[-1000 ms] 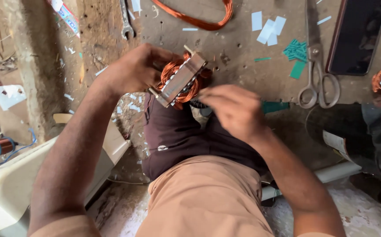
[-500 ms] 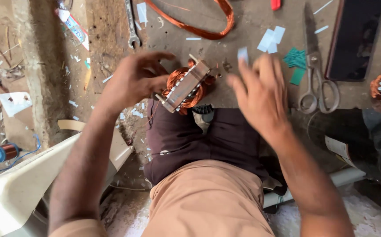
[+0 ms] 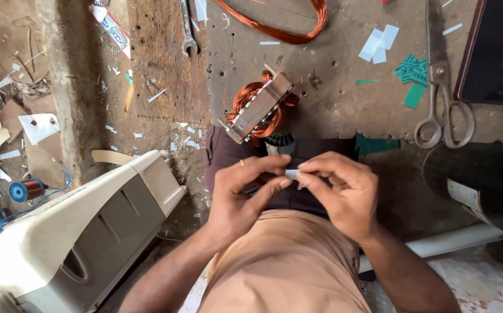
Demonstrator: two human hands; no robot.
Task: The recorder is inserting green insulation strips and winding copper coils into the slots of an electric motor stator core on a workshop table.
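My left hand (image 3: 244, 194) and my right hand (image 3: 341, 194) meet over my lap, and both pinch a small pale strip of paper (image 3: 292, 173) between thumbs and fingertips. Just beyond them, at the workbench edge, lies a motor stator (image 3: 260, 109) with a metal core and copper windings, untouched. A small black part (image 3: 279, 142) rests below the stator against my dark shirt.
On the bench are scissors (image 3: 441, 93), a loose copper wire coil (image 3: 286, 26), white paper strips (image 3: 380, 44), green paper bits (image 3: 412, 72), a dark phone (image 3: 498, 49) and a spanner (image 3: 188, 29). A cream plastic housing (image 3: 72, 232) and a wire spool (image 3: 24, 189) lie at left.
My left hand has let go of the stator, which now rests on the bench. My right hand reached to the bench, then came back. Both hands now hold a pale strip over my lap.
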